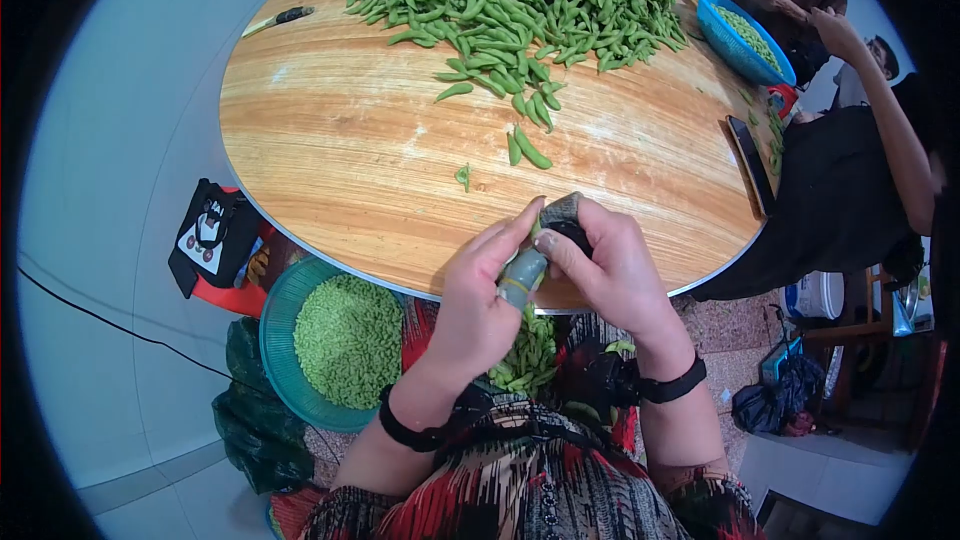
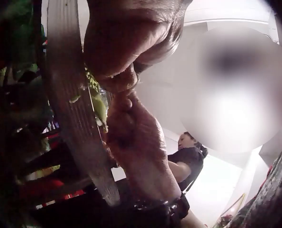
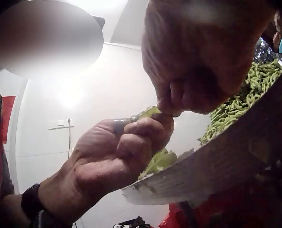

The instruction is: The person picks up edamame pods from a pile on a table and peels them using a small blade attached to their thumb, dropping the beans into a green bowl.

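Observation:
Just over the table's near edge, my two hands meet at a green edamame pod (image 3: 150, 112). My left hand (image 1: 478, 290) holds the pod between thumb and curled fingers; a grey cover with a yellow band (image 1: 520, 277) wraps its thumb. From the other side my right hand (image 1: 625, 270) pinches the pod's end, a dark cover (image 1: 562, 208) round its index finger. The fingers hide much of the pod. A few loose pods (image 1: 530, 147) and a small empty shell (image 1: 462, 176) lie in front of the hands.
A large heap of pods (image 1: 520, 0) covers the far side of the wooden table (image 1: 330, 140). Shelled beans fill a teal basket (image 1: 280, 365) at lower left and a blue basket (image 1: 745, 65) at far right. A phone (image 1: 748, 165) lies by the right edge. Another person sits there.

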Demonstrator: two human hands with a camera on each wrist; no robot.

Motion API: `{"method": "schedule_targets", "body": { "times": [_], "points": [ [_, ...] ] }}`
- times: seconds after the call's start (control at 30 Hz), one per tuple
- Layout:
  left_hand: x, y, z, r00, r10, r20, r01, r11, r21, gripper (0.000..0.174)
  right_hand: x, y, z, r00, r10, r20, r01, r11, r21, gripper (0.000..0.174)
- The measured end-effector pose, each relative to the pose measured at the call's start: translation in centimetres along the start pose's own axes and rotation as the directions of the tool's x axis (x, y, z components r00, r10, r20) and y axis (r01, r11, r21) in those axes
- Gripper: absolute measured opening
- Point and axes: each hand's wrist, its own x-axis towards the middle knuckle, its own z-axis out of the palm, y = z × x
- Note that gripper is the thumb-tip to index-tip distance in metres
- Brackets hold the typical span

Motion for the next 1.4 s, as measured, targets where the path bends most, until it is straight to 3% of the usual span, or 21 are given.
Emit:
{"method": "schedule_targets", "body": {
  "times": [0.03, 0.17, 0.23, 0.27, 0.33, 0.37, 0.47, 0.53, 0.57, 0.67, 0.8, 0.87, 0.9, 0.97, 1.0, 1.03, 1.07, 1.13, 1.17, 1.27, 1.4],
  "points": [
    [-0.1, 0.1, -0.6, 0.973, -0.181, 0.147, 0.217, 0.933, -0.286, 0.057, -0.2, -0.2, 0.0, 0.999, -0.041, 0.005, 0.041, 0.998, -0.055, 0.018],
    [-0.3, -0.6, -1.6, 0.924, -0.193, 0.329, 0.363, 0.710, -0.603, 0.060, -0.5, 0.3, 0.1, 0.999, -0.031, 0.042, 0.031, 0.999, -0.012, 0.017],
    [-0.4, 1.2, -1.2, 0.984, -0.132, 0.121, 0.144, 0.985, -0.097, 0.058, -0.2, 0.7, 0.8, 0.997, 0.065, -0.031, -0.051, 0.937, 0.344, 0.014],
    [-0.3, 1.0, -1.0, 0.984, -0.132, 0.122, 0.144, 0.985, -0.099, 0.058, -0.2, 0.7, 0.6, 0.997, 0.067, -0.032, -0.052, 0.938, 0.343, 0.014],
    [0.0, 0.8, -0.7, 0.973, 0.229, 0.043, -0.230, 0.914, 0.335, 0.055, 0.0, 0.8, 0.0, 0.975, 0.180, 0.128, -0.218, 0.874, 0.435, 0.012],
    [0.0, 0.8, -0.8, 0.973, 0.229, 0.042, -0.230, 0.914, 0.335, 0.055, 0.0, 0.4, 0.0, 0.975, 0.179, 0.129, -0.217, 0.874, 0.435, 0.012],
    [-0.5, 0.8, -1.0, 0.962, 0.256, 0.091, -0.271, 0.889, 0.370, 0.054, -0.3, -0.3, 0.3, 0.939, 0.285, 0.190, -0.339, 0.689, 0.640, 0.007],
    [-0.7, 0.2, -1.0, 0.936, 0.347, 0.064, -0.344, 0.855, 0.387, 0.052, -0.7, 0.5, 0.8, 0.885, 0.233, 0.402, -0.431, 0.089, 0.898, 0.004],
    [-0.8, 0.3, -0.9, 0.936, 0.347, 0.063, -0.343, 0.856, 0.387, 0.052, -0.9, 0.5, 1.4, 0.854, 0.322, 0.409, -0.418, -0.045, 0.908, 0.003],
    [-0.6, 0.9, -0.4, 0.931, 0.357, -0.070, -0.312, 0.882, 0.354, 0.040, -1.0, 0.8, 2.0, 0.877, 0.264, 0.403, -0.392, -0.094, 0.915, 0.004],
    [-0.6, 0.0, -0.2, 0.895, 0.423, -0.139, -0.354, 0.865, 0.354, 0.032, -0.1, -0.8, 2.3, 0.901, 0.266, 0.343, -0.359, 0.013, 0.933, 0.004],
    [-0.6, -0.7, -0.4, 0.874, 0.453, -0.177, -0.377, 0.860, 0.344, 0.030, 0.2, -1.7, 2.4, 0.906, 0.350, 0.239, -0.325, 0.214, 0.921, 0.004],
    [-0.5, -1.1, -0.7, 0.892, 0.409, -0.191, -0.316, 0.868, 0.382, 0.027, 0.5, -1.7, 2.3, 0.905, 0.351, 0.239, -0.327, 0.217, 0.920, 0.004],
    [-0.6, -1.2, -1.9, 0.906, 0.366, -0.210, -0.255, 0.871, 0.420, 0.025, 1.6, -1.6, 1.3, 0.923, 0.381, -0.053, -0.185, 0.563, 0.806, 0.005],
    [-0.8, -0.9, -2.7, 0.941, 0.097, -0.323, -0.098, 0.995, 0.015, 0.022, 2.6, 0.2, 0.3, 0.964, 0.188, -0.186, -0.044, 0.807, 0.588, 0.011],
    [-1.0, -0.7, -3.6, 0.929, -0.198, -0.312, 0.060, 0.914, -0.401, 0.019, 2.2, 0.9, -0.7, 0.997, 0.063, -0.040, -0.058, 0.992, 0.113, 0.014],
    [-1.1, -0.6, -4.3, 0.929, -0.197, -0.314, 0.058, 0.914, -0.402, 0.019, 2.1, 1.2, -1.2, 0.988, 0.023, 0.152, 0.038, 0.922, -0.386, 0.018],
    [-1.4, -0.5, -5.3, 0.909, -0.255, -0.330, 0.004, 0.797, -0.604, 0.012, 1.9, -2.0, -1.8, 0.762, 0.122, 0.636, 0.096, 0.950, -0.297, 0.024],
    [-1.4, -0.3, -5.6, 0.904, -0.280, -0.323, 0.011, 0.771, -0.637, 0.006, 2.5, -3.2, -1.9, 0.767, 0.131, 0.628, 0.176, 0.898, -0.403, 0.025],
    [-1.2, -0.4, -5.4, 0.908, -0.292, -0.301, 0.014, 0.738, -0.674, 0.008, 6.2, -3.9, 0.7, 0.971, -0.072, 0.227, 0.160, 0.904, -0.397, 0.024],
    [-1.0, 0.1, -5.4, 0.898, -0.315, -0.308, 0.036, 0.750, -0.660, 0.011, 8.6, -1.5, 3.5, 0.983, -0.095, 0.159, 0.173, 0.781, -0.600, 0.022]
  ]
}}
